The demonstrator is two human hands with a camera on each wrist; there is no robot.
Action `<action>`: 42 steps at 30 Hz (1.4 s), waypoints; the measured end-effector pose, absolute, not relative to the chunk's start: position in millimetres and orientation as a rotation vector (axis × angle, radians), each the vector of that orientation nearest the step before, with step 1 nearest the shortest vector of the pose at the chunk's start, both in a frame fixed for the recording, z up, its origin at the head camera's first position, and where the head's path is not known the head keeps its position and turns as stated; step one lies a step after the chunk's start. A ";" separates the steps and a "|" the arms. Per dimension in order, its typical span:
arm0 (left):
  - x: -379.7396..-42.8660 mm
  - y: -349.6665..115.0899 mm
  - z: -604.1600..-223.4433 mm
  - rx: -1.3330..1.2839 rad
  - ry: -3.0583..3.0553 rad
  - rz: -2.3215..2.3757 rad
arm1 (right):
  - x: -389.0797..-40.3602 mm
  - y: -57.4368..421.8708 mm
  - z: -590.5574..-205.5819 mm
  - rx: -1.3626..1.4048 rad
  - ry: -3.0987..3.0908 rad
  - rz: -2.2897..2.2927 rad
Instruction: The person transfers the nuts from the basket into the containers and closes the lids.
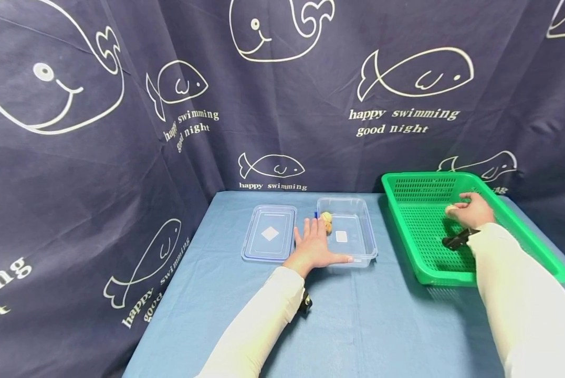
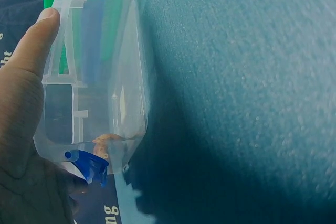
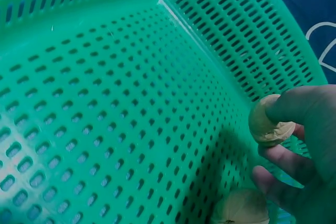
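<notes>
Cloth [image 1: 382, 325] of plain blue spreads beneath the things in the head view: a clear lid [image 1: 269, 233], a clear box [image 1: 358, 231] just beside it with two round tan pieces [image 1: 326, 216] inside, and a green basket [image 1: 419, 226] to the right. The left hand [image 1: 313, 249] rests at the box's near left corner, fingers spread, thumb on the near rim. The right hand [image 1: 473, 211] is inside the basket, pinching a pale tan ball [image 1: 450, 209]. In the left wrist view, the thumb touches the rim, and a blue clip [image 2: 90, 166] sticks out from one side. In the right wrist view, thumb and fingers pinch the ball above the basket's floor; another round piece [image 3: 241, 208] sits below.
</notes>
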State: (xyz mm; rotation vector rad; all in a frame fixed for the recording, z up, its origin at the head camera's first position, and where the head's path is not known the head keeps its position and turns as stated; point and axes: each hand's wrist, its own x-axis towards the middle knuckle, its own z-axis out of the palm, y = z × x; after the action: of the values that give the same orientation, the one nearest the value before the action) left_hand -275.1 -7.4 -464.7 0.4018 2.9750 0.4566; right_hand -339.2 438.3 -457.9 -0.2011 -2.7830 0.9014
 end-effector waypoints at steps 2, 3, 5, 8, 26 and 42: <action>-274.6 -7.6 -463.7 0.401 2.974 0.457 | -339.5 435.6 -456.8 -0.187 -2.763 0.983; -274.3 -7.6 -463.0 0.400 2.972 0.461 | -339.2 433.8 -456.1 -0.179 -2.751 1.028; -273.4 -7.7 -461.9 0.399 2.968 0.472 | -339.0 430.7 -455.8 -0.166 -2.728 1.116; -273.3 -7.6 -461.8 0.404 2.967 0.483 | -339.0 425.7 -455.0 -0.141 -2.697 1.226; -278.7 -5.9 -467.9 0.393 2.944 0.517 | -342.3 378.2 -434.5 0.060 -2.566 1.537; -271.9 -7.0 -462.1 0.408 2.967 0.483 | -347.8 346.4 -410.2 0.101 -2.279 1.881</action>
State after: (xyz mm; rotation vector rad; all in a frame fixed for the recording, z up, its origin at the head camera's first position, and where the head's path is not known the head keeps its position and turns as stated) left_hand -271.9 -7.0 -462.1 0.4079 2.9669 0.4826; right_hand -347.8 346.4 -410.2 0.1009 -2.2789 1.8814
